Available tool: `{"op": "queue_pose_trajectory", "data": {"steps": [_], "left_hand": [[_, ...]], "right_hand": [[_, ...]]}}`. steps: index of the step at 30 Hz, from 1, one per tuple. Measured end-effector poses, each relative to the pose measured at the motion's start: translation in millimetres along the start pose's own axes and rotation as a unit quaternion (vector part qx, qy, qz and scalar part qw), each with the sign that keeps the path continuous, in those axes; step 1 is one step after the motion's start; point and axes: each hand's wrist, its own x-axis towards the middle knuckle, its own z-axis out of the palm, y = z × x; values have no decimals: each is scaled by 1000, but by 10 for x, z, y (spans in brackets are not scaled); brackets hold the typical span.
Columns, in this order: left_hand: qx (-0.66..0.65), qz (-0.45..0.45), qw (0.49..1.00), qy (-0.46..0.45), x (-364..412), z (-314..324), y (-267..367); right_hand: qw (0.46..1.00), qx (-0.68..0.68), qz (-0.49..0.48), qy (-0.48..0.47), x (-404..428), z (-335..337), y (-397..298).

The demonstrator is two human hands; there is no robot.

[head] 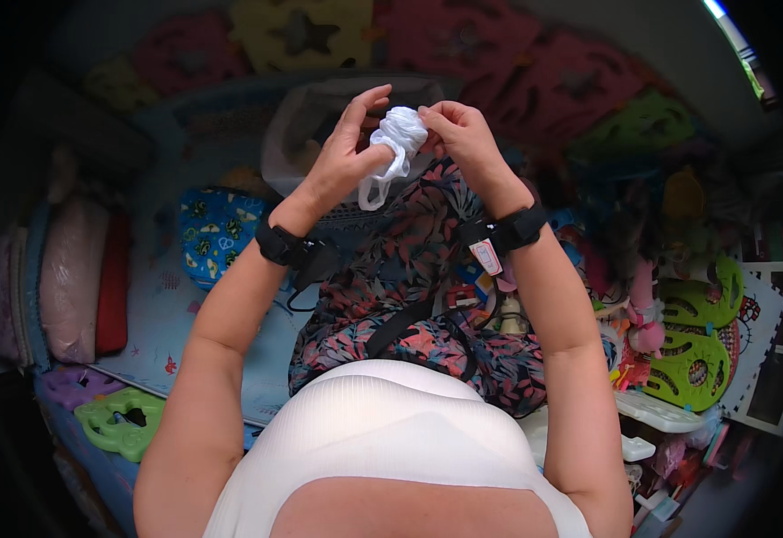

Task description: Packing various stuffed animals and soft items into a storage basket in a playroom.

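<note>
Between my hands is a crumpled white plastic bag (401, 131), bunched into a small bundle with a loose loop hanging at its lower left. My left hand (354, 144) has its thumb in or against the loop, with its fingers raised behind the bundle. The fingertips of my right hand (455, 131) pinch the bundle's upper right edge. Just beyond and below my hands stands a translucent plastic bin (284, 155); what lies inside is dark and hard to make out. Both wrists wear black bands with small devices.
A blue patterned cloth bag (220, 232) lies on the light blue mat (163, 316) at left, near wrapped folded bedding (72, 279). Mixed toys and green plastic panels (690, 366) crowd the right. Pink and yellow panels (304, 33) line the far side.
</note>
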Motion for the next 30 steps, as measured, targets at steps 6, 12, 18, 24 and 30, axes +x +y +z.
{"op": "queue_pose_trajectory", "data": {"steps": [6,12,18,24,30], "left_hand": [[27,46,994,-94,25,93,-75],[-7,1,990,-141,-80,228,-209],[152,-37,987,-46,-496,-257,-553],[303,-228,902,-206,-382,-330,-858],[53,-188,947,-256,1294,1217,674]], "right_hand": [[999,29,-18,3,-54,48,118],[986,156,51,-3,-193,-193,340],[978,196,73,24,-148,-422,452],[952,229,75,190,-480,-1550,585],[903,332,55,268,-801,-2374,1029]]}}
